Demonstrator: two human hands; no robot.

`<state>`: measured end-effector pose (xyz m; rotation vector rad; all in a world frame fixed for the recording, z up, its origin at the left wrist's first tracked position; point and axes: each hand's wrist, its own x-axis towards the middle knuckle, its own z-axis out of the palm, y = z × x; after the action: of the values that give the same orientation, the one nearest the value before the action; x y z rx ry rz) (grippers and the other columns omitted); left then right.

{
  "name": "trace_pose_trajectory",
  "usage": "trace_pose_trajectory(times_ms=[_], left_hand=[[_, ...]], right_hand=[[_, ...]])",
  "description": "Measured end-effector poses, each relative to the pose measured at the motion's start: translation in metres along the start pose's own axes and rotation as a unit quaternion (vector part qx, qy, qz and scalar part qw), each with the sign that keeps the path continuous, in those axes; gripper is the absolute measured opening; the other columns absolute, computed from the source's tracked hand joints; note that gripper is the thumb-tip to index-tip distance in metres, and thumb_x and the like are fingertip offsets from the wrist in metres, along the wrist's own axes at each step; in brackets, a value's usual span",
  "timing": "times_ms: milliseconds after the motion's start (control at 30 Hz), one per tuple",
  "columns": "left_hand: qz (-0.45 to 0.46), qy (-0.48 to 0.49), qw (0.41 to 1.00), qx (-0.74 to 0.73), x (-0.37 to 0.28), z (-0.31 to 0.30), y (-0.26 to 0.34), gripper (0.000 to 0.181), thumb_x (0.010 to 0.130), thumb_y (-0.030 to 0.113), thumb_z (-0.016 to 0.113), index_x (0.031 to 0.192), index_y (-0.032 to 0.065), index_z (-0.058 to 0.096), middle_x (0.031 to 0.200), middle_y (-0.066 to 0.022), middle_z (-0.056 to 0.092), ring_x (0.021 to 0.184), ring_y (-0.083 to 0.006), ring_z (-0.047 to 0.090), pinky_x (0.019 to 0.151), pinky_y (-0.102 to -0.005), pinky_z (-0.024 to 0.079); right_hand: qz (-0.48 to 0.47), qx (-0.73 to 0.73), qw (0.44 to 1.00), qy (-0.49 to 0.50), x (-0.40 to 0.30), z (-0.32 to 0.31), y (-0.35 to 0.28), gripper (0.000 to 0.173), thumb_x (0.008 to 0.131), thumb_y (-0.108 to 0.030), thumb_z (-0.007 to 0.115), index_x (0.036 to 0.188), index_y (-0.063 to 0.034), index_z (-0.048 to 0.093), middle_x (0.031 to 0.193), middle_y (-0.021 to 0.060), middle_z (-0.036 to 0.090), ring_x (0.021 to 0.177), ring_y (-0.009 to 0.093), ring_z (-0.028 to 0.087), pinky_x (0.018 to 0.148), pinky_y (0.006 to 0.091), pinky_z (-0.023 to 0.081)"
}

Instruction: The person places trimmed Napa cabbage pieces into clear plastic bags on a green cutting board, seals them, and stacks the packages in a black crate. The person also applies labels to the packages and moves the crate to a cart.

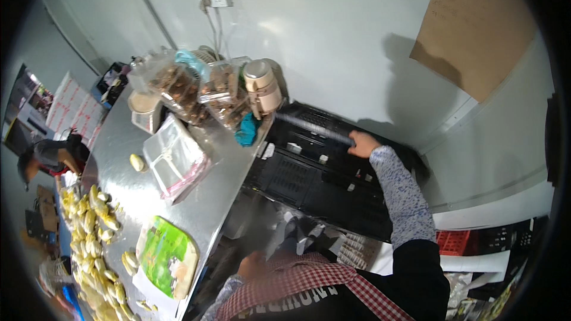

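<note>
My right hand (363,144) reaches out over black plastic crates (294,178) beside the table and grips the end of a blurred, long flat strip (316,129). Close to my body, near the red checked apron, my left hand (252,265) is blurred; its fingers cannot be made out. Left of the crates, on the steel table (223,187), lie a tied stack of clear plastic bags (171,156), a green printed packet (165,254) and many yellow-white, mushroom-like pieces (96,249).
A beige vacuum flask (263,89), clear tubs of brown pieces (176,87) and a teal cloth bundle (246,129) stand by the wall. Brown paper (473,31) hangs at right, above a red crate (453,241). Another person (58,156) bends at the table's far left.
</note>
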<state>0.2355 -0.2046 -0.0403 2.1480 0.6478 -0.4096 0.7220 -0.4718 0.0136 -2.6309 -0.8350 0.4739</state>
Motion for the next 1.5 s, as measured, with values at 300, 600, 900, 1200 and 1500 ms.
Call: trace_pose_trajectory(times_ms=[300, 600, 900, 1200, 1500], left_hand=[[0.359, -0.081, 0.925, 0.094, 0.203, 0.002, 0.178, 0.03, 0.086, 0.015, 0.056, 0.114, 0.0038, 0.056, 0.115, -0.0179, 0.053, 0.105, -0.034, 0.052, 0.086, -0.0428, 0.044], [0.437, -0.109, 0.81, 0.376, 0.292, 0.05, 0.255, 0.045, 0.084, 0.028, 0.06, 0.118, 0.0012, 0.05, 0.122, -0.0168, 0.049, 0.117, -0.034, 0.043, 0.094, -0.0443, 0.04], [0.516, -0.605, 0.566, 0.22, 0.189, -0.048, 0.263, 0.033, 0.086, 0.034, 0.058, 0.107, 0.0087, 0.057, 0.093, -0.0116, 0.063, 0.085, -0.026, 0.063, 0.076, -0.0371, 0.05], [0.66, -0.305, 0.486, 0.486, 0.264, 0.023, 0.236, 0.065, 0.093, 0.039, 0.046, 0.143, 0.0061, 0.021, 0.144, -0.0175, 0.028, 0.132, -0.0334, 0.031, 0.106, -0.0505, 0.027], [0.609, -0.357, 0.463, 0.536, 0.274, 0.039, 0.245, 0.034, 0.09, 0.035, 0.05, 0.102, 0.0064, 0.064, 0.107, -0.0133, 0.06, 0.105, -0.0295, 0.055, 0.095, -0.0488, 0.038]], right_hand=[[0.121, -0.275, 0.915, 0.271, 0.003, -0.086, 0.018, 0.023, 0.082, -0.019, 0.063, 0.095, -0.0035, 0.053, 0.095, 0.0146, 0.056, 0.092, 0.032, 0.056, 0.073, 0.0394, 0.049], [0.096, -0.071, 0.953, 0.278, -0.036, -0.033, 0.031, 0.023, 0.085, -0.007, 0.054, 0.107, -0.0018, 0.049, 0.106, 0.017, 0.049, 0.099, 0.034, 0.052, 0.079, 0.0421, 0.047], [0.164, 0.086, 0.936, 0.3, -0.052, -0.023, 0.025, 0.04, 0.084, -0.004, 0.052, 0.123, -0.0062, 0.042, 0.119, 0.0205, 0.045, 0.102, 0.039, 0.051, 0.085, 0.0426, 0.048], [0.203, 0.053, 0.956, 0.203, -0.081, 0.05, 0.021, 0.054, 0.088, -0.014, 0.052, 0.138, -0.0115, 0.033, 0.136, 0.0244, 0.036, 0.109, 0.042, 0.05, 0.089, 0.0431, 0.046], [0.138, 0.132, 0.931, 0.311, -0.071, 0.01, 0.028, 0.056, 0.084, -0.011, 0.06, 0.136, -0.0131, 0.039, 0.137, 0.0183, 0.037, 0.126, 0.036, 0.035, 0.105, 0.0416, 0.032]])
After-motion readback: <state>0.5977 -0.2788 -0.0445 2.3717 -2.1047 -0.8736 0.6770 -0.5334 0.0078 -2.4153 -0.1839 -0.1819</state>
